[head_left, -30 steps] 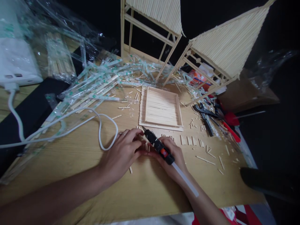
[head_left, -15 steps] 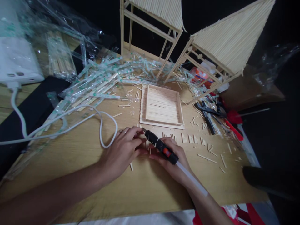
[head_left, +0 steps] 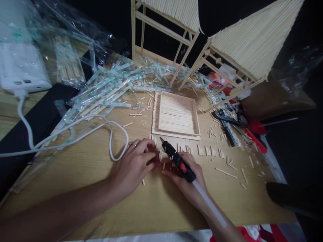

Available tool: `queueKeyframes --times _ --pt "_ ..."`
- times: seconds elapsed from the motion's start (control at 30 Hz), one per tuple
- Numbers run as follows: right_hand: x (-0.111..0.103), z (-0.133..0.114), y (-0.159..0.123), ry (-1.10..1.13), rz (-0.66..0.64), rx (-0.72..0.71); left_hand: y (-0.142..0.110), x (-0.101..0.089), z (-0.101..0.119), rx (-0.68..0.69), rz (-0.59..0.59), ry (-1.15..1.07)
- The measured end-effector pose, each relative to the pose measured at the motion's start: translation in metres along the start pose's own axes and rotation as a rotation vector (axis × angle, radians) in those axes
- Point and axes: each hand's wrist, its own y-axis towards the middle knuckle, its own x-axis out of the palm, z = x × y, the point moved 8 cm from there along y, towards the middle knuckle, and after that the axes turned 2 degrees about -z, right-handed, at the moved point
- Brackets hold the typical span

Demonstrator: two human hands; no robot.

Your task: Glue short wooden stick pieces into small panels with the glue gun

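Note:
My right hand [head_left: 188,176] is wrapped round a small black glue gun [head_left: 178,160] with an orange trigger and a clear glue stick [head_left: 209,203] at its back; the nozzle points up and left. My left hand [head_left: 133,166] lies beside it on the wooden table [head_left: 83,174], fingers pinched on short bamboo stick pieces [head_left: 160,157] just below the nozzle. Beyond the hands sits a flat square tray of glued sticks [head_left: 176,116].
Rows of cut stick pieces [head_left: 209,151] lie to the right. Black pliers [head_left: 225,126] and red-handled tools [head_left: 254,137] sit at the right. Plastic-wrapped chopsticks [head_left: 108,90], a white cable [head_left: 111,134], a white charger [head_left: 22,67] and two stick-built roof models [head_left: 247,43] surround.
The camera has shifted slightly, so everything sits a little further right. The glue gun's nozzle has lifted a bit away from the sticks; both hands stay together.

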Motion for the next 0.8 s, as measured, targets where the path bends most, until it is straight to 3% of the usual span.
queueKeyframes --times 0.43,0.63,0.8 --pt "-0.001 -0.008 0.001 -0.024 0.018 -0.068 0.000 0.001 0.001 -0.002 -0.021 0.001" --pt "-0.024 0.008 -0.002 -0.045 0.064 0.006 0.000 0.000 0.000 0.004 0.041 0.006" --pt "-0.022 0.016 -0.006 -0.016 0.031 -0.026 -0.001 -0.001 0.001 0.040 0.066 0.059"
